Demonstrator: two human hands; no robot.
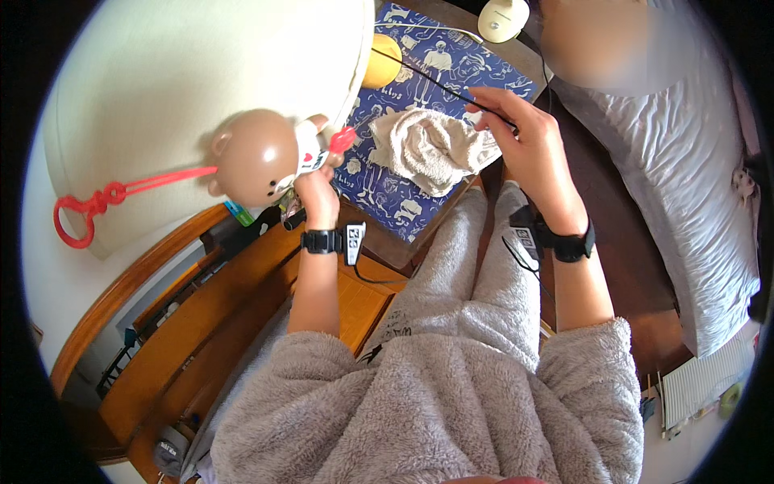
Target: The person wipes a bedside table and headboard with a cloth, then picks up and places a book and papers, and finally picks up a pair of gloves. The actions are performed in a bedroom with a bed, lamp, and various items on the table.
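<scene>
A glossy brown toy bear (256,159) in a white shirt with a red heart lies tilted on its side at the left, with my left hand (317,196) closed around its lower part. From its head runs a red strap (161,178) ending in a loop, and a red piece (343,139) shows by its body. My right hand (528,141) is raised above the table's right side, its curved fingers around a thin black cord (435,81). Beneath and left of that hand lies a crumpled cream towel (431,149). Both wrists wear black bands with small devices.
A blue patterned mat (387,206) covers the table. On it stands a yellow round object (382,62), with a white device (503,18) beyond. A large cream panel (177,73) rises at left above a wooden chair frame (201,315). Silvery bedding (669,161) lies right.
</scene>
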